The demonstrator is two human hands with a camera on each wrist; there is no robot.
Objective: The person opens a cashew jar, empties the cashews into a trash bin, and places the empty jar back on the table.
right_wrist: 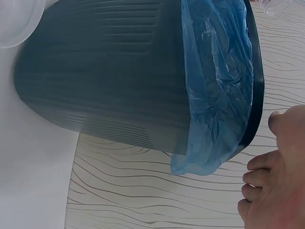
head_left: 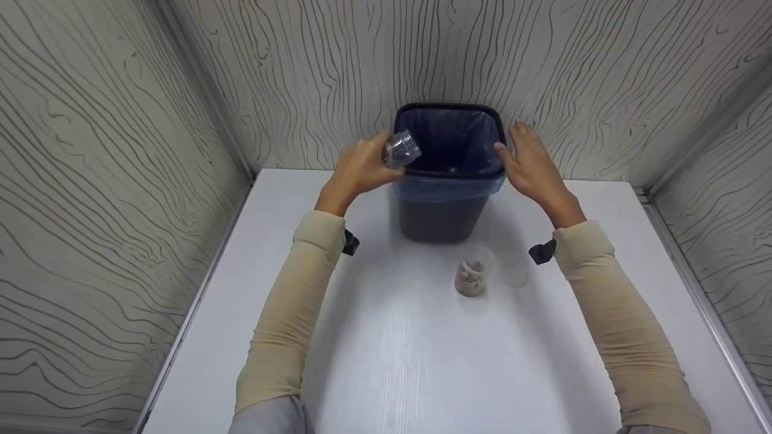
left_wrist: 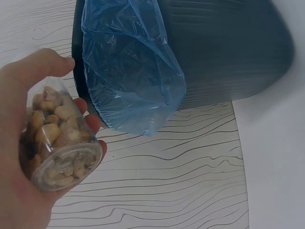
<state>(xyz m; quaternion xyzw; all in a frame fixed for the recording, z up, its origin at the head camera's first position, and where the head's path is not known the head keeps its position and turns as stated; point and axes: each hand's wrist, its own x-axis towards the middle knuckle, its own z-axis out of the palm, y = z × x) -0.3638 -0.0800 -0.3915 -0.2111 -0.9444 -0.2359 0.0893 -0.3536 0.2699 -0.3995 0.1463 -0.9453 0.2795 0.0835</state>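
Observation:
My left hand point(head_left: 362, 166) grips a clear plastic jar point(head_left: 402, 149), tilted at the left rim of a dark bin point(head_left: 443, 220). In the left wrist view, tan, nut-like pieces point(left_wrist: 52, 126) fill much of the jar point(left_wrist: 71, 164). A blue bag point(left_wrist: 128, 76) lines the bin and hangs over its rim. Beside the bin's right rim is my right hand point(head_left: 534, 169), fingers extended, holding nothing; the right wrist view shows its thumb point(right_wrist: 276, 123) apart from the rim.
A second clear container point(head_left: 471, 280) with pale pieces inside stands on the white table point(head_left: 386, 361), in front of the bin. To its right lies a clear round lid point(head_left: 514, 275). Wood-patterned panels point(head_left: 313, 78) enclose the back and sides.

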